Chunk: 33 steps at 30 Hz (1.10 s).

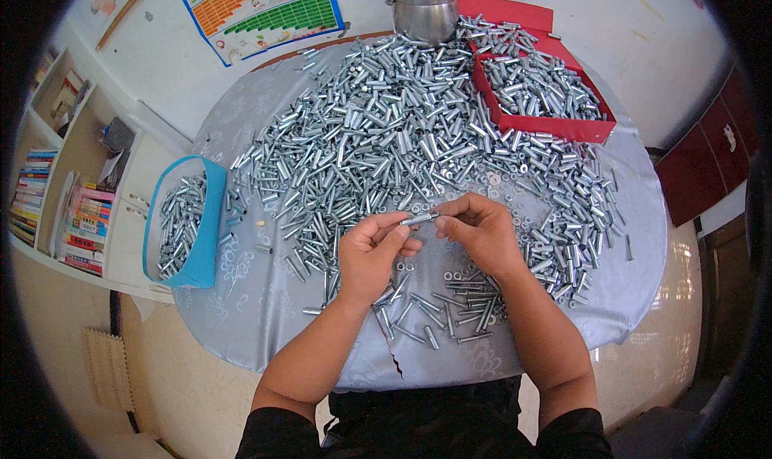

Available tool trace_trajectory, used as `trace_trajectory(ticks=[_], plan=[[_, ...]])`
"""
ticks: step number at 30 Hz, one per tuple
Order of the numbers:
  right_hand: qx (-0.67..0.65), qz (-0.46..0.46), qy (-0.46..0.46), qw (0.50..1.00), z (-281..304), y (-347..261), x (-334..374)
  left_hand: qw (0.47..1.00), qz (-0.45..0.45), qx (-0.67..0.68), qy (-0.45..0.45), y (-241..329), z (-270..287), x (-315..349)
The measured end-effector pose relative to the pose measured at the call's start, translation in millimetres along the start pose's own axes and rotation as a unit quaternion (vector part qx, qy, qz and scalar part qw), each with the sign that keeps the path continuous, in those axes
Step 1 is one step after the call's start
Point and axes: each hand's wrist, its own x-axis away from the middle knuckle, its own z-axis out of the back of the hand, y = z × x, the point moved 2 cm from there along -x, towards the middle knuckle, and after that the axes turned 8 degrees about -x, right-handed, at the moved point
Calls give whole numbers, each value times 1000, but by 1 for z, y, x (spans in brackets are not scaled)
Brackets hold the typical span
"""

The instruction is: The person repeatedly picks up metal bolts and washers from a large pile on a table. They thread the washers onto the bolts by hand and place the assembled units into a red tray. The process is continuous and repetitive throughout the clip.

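Over the near middle of the table, my left hand (371,254) is closed in a pinch on a silvery expansion bolt (420,218), held nearly level. The fingertips of my right hand (485,232) close on its right end; whether a small nut or washer sits between them is too small to tell. Just beyond both hands spreads a big heap of loose metal bolts and sleeves (354,137). Between my forearms lies a smaller group of long bolts (474,306), with several washers (453,275) beside them.
A blue box (211,218) of metal parts stands at the table's left edge. At the back right is a red box (555,124), also full, near a steel pot (424,12). The silvery tablecloth (241,322) has a tear at the front. Bookshelves (76,169) stand left.
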Motion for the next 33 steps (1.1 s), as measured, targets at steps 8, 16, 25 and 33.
trace_trajectory(ticks=[8,16,25,33], plan=[[-73,-23,-5,997,2,-6,-1,1000,-2,13,-19,-2,-1,0],[29,-13,23,999,6,-10,-1,998,-4,35,-46,-6,-1,-2],[447,174,-8,877,26,-5,-6,999,-5,34,-19,0,0,-1],[456,146,-9,878,17,-8,-3,999,6,27,-25,2,1,0]])
